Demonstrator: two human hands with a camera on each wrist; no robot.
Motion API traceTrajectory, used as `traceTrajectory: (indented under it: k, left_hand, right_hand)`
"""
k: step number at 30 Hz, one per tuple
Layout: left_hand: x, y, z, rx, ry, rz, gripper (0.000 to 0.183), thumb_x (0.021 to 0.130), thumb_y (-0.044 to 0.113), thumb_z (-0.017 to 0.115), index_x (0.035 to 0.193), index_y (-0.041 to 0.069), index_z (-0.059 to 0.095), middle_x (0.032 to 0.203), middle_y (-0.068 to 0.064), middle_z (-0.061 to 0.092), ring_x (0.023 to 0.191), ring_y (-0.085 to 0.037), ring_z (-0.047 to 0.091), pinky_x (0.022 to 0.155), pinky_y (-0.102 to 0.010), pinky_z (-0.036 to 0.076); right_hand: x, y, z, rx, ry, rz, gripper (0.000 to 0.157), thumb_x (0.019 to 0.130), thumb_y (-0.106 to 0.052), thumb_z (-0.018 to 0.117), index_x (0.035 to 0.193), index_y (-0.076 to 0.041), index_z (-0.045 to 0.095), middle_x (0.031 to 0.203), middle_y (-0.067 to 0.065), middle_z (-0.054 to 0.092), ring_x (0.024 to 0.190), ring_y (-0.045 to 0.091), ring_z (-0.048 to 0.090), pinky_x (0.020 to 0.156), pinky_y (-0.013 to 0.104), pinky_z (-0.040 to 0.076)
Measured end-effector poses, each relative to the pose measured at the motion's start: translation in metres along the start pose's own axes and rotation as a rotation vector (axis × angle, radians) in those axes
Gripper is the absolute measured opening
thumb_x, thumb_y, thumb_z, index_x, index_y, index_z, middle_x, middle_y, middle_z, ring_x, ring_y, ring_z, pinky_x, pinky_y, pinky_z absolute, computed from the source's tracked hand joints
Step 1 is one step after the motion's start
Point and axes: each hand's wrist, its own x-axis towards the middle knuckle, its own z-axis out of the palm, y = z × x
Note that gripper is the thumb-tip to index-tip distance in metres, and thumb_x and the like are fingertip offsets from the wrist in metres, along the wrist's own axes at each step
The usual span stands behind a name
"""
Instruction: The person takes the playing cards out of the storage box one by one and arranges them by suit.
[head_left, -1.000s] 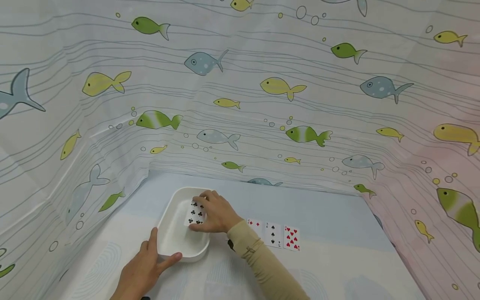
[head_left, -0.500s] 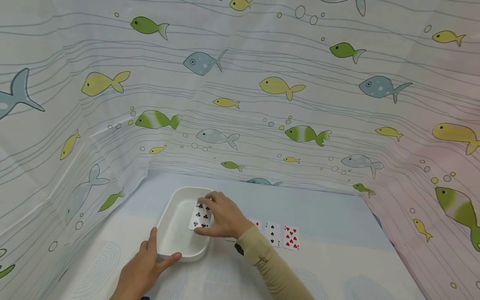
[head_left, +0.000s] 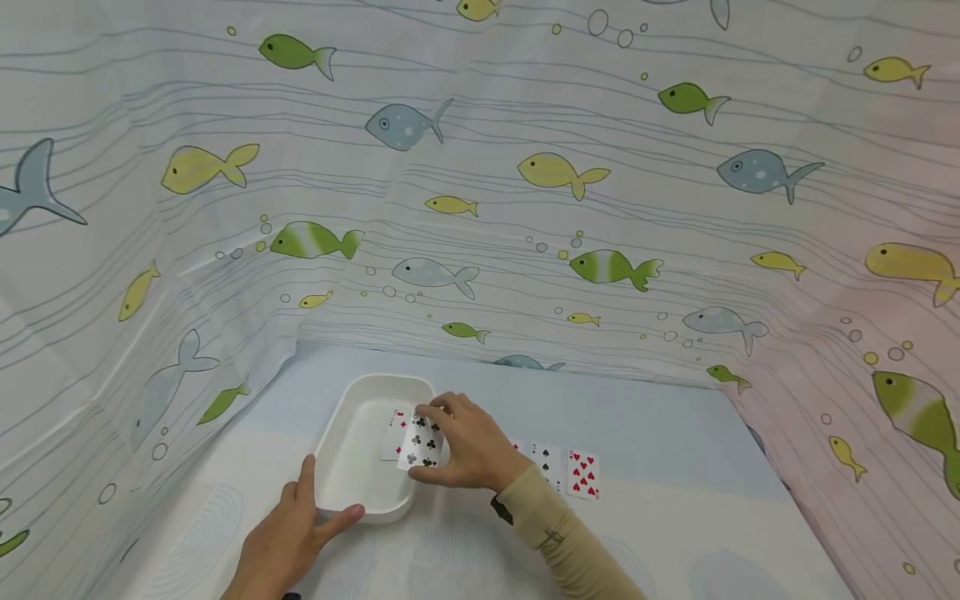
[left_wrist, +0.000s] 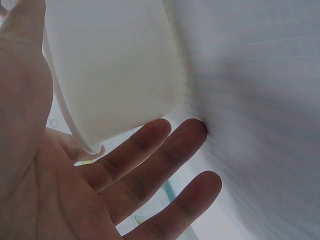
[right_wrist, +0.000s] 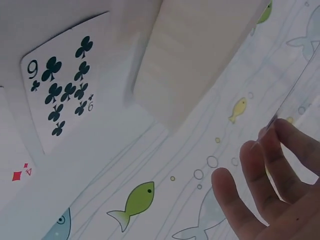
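Touched white tray (head_left: 352,471) at seven o'clock with spread left hand (head_left: 288,525); pinched clubs card (head_left: 420,446) toward tray's three o'clock with right hand (head_left: 472,446).

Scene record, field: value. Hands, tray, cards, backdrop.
Left hand: touches near-left corner of white tray
Right hand: pinches clubs card at tray's right side
In tray: diamonds card, partly hidden behind clubs card
On table: nine of clubs, four of diamonds, spades card, hearts card
Backdrop: fish print
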Motion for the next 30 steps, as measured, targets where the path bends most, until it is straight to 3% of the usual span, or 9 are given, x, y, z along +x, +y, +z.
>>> traceTrajectory:
  k: [11, 22, 30]
  left_hand:
    - [-0.003, -0.002, 0.002, -0.017, 0.03, 0.026, 0.125, 0.084, 0.079, 0.059, 0.158, -0.008, 0.009, 0.132, -0.034, 0.048, 0.102, -0.037, 0.062, 0.079, -0.054, 0.051]
    - [-0.006, -0.002, 0.002, -0.021, 0.058, 0.049, 0.121, 0.085, 0.076, 0.06, 0.158, -0.006, 0.01, 0.131, -0.031, 0.05, 0.1, -0.034, 0.063, 0.077, -0.052, 0.051]
    - [-0.007, -0.002, 0.001, -0.023, 0.048, 0.043, 0.122, 0.085, 0.077, 0.06, 0.159, -0.006, 0.008, 0.133, -0.032, 0.048, 0.102, -0.035, 0.063, 0.079, -0.053, 0.05]
  right_hand:
    - [-0.03, 0.008, 0.006, -0.026, -0.049, 0.046, 0.083, 0.08, -0.071, 0.069, 0.143, -0.018, 0.057, 0.13, -0.001, 0.055, 0.105, 0.012, 0.051, 0.084, 0.029, 0.049]
    - [-0.059, 0.015, 0.027, -0.008, -0.134, 0.07, 0.083, 0.081, -0.073, 0.066, 0.143, -0.018, 0.058, 0.131, -0.001, 0.054, 0.112, 0.015, 0.053, 0.091, 0.034, 0.05]
    - [-0.071, 0.012, 0.029, -0.053, -0.195, 0.063, 0.081, 0.079, -0.073, 0.068, 0.139, -0.019, 0.06, 0.127, 0.0, 0.056, 0.109, 0.016, 0.056, 0.094, 0.037, 0.05]
